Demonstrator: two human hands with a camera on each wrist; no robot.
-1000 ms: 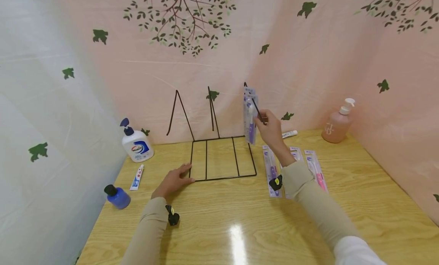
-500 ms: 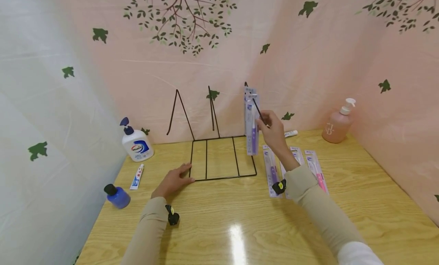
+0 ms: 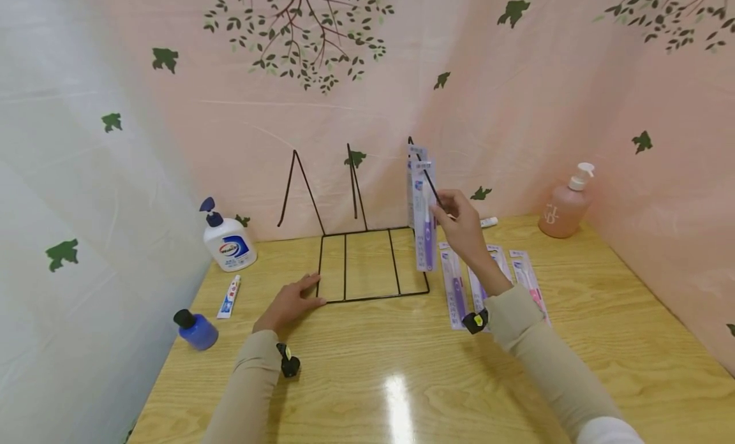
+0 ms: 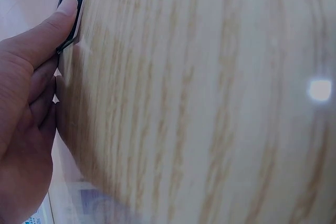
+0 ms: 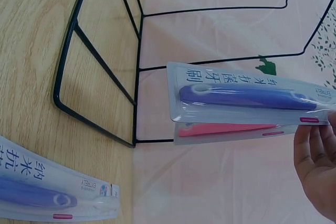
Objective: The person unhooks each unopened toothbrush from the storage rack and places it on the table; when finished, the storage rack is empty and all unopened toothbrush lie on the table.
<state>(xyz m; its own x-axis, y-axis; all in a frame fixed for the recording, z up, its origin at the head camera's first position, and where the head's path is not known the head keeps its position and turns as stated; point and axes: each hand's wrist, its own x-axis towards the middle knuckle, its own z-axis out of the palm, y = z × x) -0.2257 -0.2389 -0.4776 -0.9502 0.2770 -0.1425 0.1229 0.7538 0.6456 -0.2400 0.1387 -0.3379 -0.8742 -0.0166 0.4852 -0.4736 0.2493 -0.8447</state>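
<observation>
At the right prong of the black wire display rack, my right hand pinches the right edge of a packaged purple toothbrush. The package is upright, its top overlapping the prong. Behind it hangs another package, whose pink toothbrush shows in the right wrist view. The rack's other two prongs carry nothing. My left hand lies at the base's front left corner, fingers fairly straight. In the left wrist view its thumb rests against the black wire.
Several packaged toothbrushes lie right of the rack, partly under my right forearm. A pink pump bottle stands farther right, near a white tube. On the left are a white pump bottle, a toothpaste tube and a blue bottle.
The purple toothbrush package has come forward and lower from the package behind it. My right hand has shifted slightly right and down with it. My left hand has stayed at the rack's corner.
</observation>
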